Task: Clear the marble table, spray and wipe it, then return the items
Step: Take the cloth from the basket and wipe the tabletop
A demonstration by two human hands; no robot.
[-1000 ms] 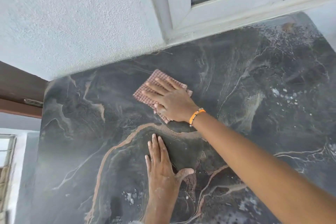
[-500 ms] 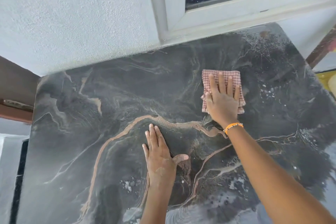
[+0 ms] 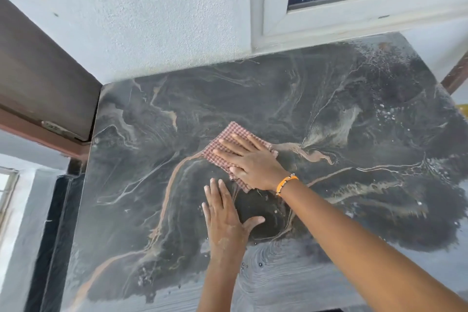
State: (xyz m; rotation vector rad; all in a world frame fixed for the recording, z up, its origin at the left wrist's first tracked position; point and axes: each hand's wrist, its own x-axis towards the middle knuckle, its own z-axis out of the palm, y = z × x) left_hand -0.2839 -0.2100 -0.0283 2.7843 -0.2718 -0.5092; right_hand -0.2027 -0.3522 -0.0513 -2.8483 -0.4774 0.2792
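Observation:
The dark marble table [image 3: 354, 121] with tan veins fills the view, and nothing stands on it. A folded red-and-white checked cloth [image 3: 229, 138] lies flat near its middle. My right hand [image 3: 253, 162], with an orange band at the wrist, presses flat on the cloth with fingers spread. My left hand [image 3: 225, 218] rests palm down on the bare marble just in front of the cloth, fingers apart and holding nothing. Wet droplets and smears show at the right side and near edge of the tabletop.
A white textured wall [image 3: 152, 20] and a white window frame [image 3: 354, 20] run along the table's far edge. A brown wooden door [image 3: 38, 78] stands at the far left corner. A yellow object [image 3: 463, 109] peeks in past the right edge.
My right hand slid the cloth from left of centre to the right, then back left to the middle. My left hand stayed flat in about the same place.

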